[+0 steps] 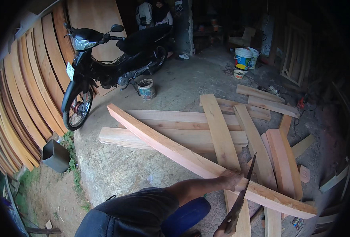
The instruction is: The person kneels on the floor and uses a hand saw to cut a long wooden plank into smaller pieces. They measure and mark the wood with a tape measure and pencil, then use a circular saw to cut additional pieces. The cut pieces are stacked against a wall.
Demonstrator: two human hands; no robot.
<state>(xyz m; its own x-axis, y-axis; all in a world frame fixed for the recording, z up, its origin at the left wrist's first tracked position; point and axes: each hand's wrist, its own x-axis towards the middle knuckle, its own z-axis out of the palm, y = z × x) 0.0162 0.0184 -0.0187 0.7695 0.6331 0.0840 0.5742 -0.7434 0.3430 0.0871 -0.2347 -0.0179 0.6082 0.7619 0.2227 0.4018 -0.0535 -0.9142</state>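
Observation:
A long, pale reddish wooden beam (171, 152) lies slantwise across other planks, from the middle of the floor to the lower right. My left hand (231, 180) is closed over its top face, pressing on it. At the lower edge my right hand (223, 230) grips a handsaw (239, 203), its handle mostly hidden. The narrow dark blade points up and away, crossing the beam just right of my left hand. Whether the teeth are in the wood I cannot tell. Under the beam runs a flat light plank (218, 138).
Several planks (175, 136) and short thick blocks (281, 162) lie around the beam. A black motorbike (119, 59) stands at the back left beside leaning boards (28, 87). Buckets (146, 90) and a power cord sit on the concrete. Two people (153, 15) are at the back.

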